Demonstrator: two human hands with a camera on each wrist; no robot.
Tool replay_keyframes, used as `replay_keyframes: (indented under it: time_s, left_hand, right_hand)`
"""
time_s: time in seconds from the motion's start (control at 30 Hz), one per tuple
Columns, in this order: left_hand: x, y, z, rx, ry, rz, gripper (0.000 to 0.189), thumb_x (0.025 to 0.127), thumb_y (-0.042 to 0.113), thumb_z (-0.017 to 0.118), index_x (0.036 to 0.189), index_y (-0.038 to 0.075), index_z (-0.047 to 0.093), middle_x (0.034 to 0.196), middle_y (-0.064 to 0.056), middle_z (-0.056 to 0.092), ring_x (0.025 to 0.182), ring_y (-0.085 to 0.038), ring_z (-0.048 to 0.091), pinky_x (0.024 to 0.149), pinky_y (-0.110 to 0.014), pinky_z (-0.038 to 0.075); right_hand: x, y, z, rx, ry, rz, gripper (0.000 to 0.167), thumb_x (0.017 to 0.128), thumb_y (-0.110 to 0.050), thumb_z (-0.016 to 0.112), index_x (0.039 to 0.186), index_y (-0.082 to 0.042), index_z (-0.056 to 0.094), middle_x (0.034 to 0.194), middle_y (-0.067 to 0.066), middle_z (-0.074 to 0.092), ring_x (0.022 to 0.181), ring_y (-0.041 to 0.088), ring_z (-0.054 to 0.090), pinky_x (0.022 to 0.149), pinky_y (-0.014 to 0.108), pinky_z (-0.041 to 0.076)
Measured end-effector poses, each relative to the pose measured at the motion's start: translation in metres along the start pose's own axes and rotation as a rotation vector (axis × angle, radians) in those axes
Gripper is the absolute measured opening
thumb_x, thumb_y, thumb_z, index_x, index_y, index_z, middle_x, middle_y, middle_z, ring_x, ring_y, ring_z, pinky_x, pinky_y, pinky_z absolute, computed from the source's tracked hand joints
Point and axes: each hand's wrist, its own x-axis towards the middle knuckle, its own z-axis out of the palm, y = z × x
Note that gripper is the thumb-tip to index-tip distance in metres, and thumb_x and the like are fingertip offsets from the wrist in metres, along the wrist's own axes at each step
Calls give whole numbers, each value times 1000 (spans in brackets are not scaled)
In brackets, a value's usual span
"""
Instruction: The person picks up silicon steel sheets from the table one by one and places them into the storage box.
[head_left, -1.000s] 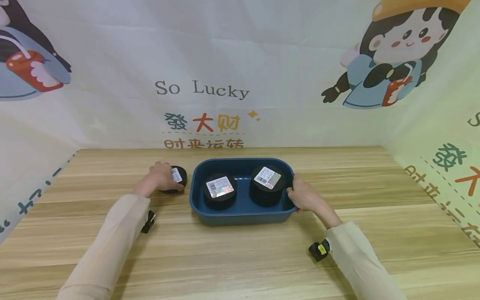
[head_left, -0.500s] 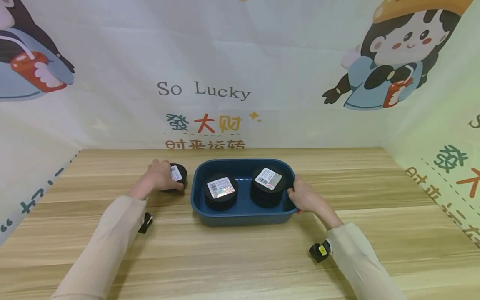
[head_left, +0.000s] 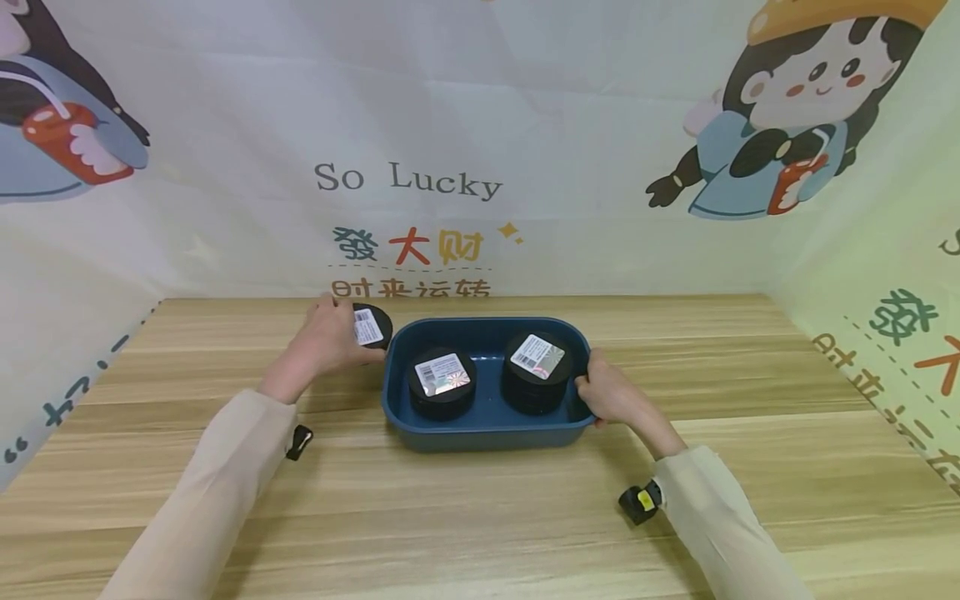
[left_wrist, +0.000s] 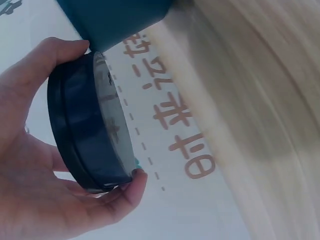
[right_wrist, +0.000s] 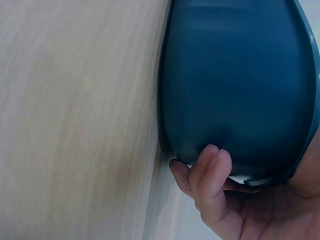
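In the head view my left hand (head_left: 324,340) holds a flat round black tin (head_left: 369,326) with a white label on top, just off the left end of a blue plastic bin (head_left: 487,440). The left wrist view shows thumb and fingers gripping the tin's sides (left_wrist: 82,125), its shiny underside off the table. Two piles of like tins stand in the bin: a lower one at left (head_left: 442,375) and a taller one at right (head_left: 537,358). My right hand (head_left: 611,392) grips the bin's right end, with fingers (right_wrist: 215,175) against the outer wall in the right wrist view.
The bin rests on a wood-grain table (head_left: 480,517). A printed cloth (head_left: 570,167) with lettering and cartoon figures hangs behind and at the sides. Small black cameras (head_left: 640,502) are worn at both wrists.
My left hand has lifted the tin off the table and moved it up and right, closer to the bin's left end. The right hand and the bin have stayed put.
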Motion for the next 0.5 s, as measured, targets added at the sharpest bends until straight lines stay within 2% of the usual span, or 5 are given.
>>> replay_keyframes:
  time_s: [0.13, 0.3, 0.5]
  left_hand:
    - [-2, 3, -5, -36, 25, 15, 93, 67, 37, 72, 124, -21, 29, 112, -36, 37, 93, -40, 42, 77, -50, 43]
    - [-4, 11, -9, -78, 48, 63, 91, 67, 35, 72, 127, -18, 30, 114, -34, 38, 94, -39, 43, 77, -49, 43]
    - [-5, 21, -9, -88, 63, 121, 87, 66, 32, 74, 126, -16, 32, 115, -32, 40, 98, -39, 42, 82, -50, 41]
  right_hand:
    - [0, 0, 0, 7, -3, 4, 16, 83, 0, 36, 95, 10, 35, 72, 23, 50, 36, 14, 50, 38, 27, 44]
    - [0, 0, 0, 10, 0, 7, 16, 83, 0, 36, 95, 10, 35, 73, 25, 50, 36, 15, 50, 38, 27, 44]
    - [1, 0, 0, -1, 2, 3, 15, 82, 1, 36, 94, 10, 36, 72, 24, 50, 36, 15, 51, 37, 26, 44]
